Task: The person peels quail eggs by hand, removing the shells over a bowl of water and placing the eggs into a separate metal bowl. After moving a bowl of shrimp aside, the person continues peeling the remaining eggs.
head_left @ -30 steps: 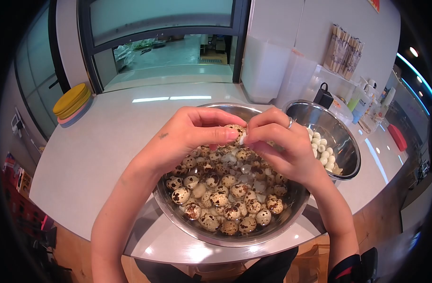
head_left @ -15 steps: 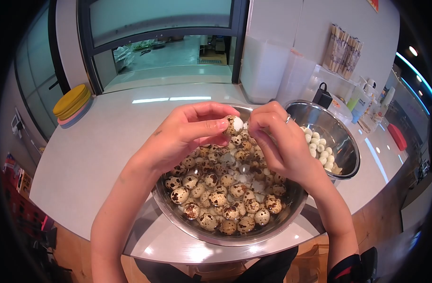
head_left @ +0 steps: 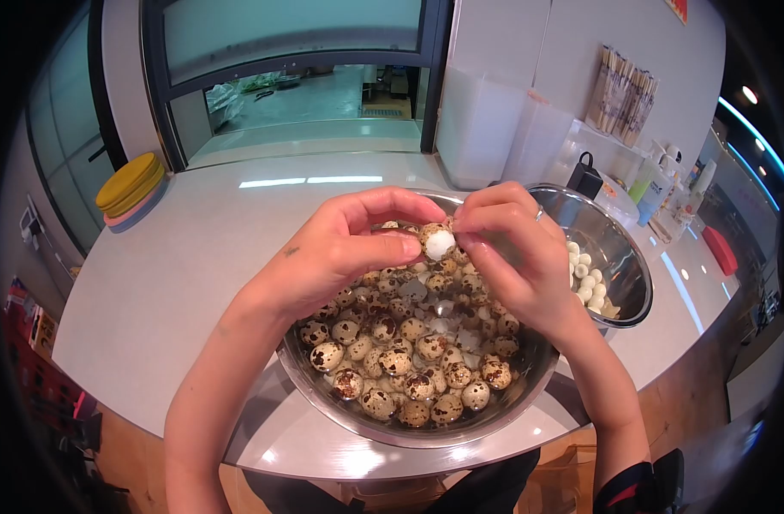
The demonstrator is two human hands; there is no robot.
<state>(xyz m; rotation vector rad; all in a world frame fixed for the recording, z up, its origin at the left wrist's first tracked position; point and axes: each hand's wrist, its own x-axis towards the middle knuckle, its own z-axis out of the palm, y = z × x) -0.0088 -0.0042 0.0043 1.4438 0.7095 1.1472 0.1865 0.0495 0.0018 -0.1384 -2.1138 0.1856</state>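
A speckled quail egg [head_left: 439,243] with a patch of bare white showing is pinched between the thumb and fingers of my left hand [head_left: 336,236]. From the other side, my right hand [head_left: 520,253] has its thumb and fingertips closed against the egg's shell edge. Both hands are over a large steel bowl [head_left: 417,439] of water. Speckled quail eggs [head_left: 395,361] fill it, and loose bits of shell [head_left: 443,325] lie among them. To the right, a second steel bowl [head_left: 633,278] holds peeled white eggs [head_left: 590,283], partly hidden by my right hand.
Yellow and pink round pads [head_left: 133,188] are stacked at the counter's left. Wrapped chopsticks [head_left: 621,94] stand at the back right, near a black box [head_left: 585,182] and bottles [head_left: 653,184]. A red object [head_left: 720,248] lies by the right edge. Behind the counter [head_left: 169,283] is a hatch.
My right hand has moved a little right and now meets the egg. The egg has turned and shifted slightly right and down, its white patch facing me.
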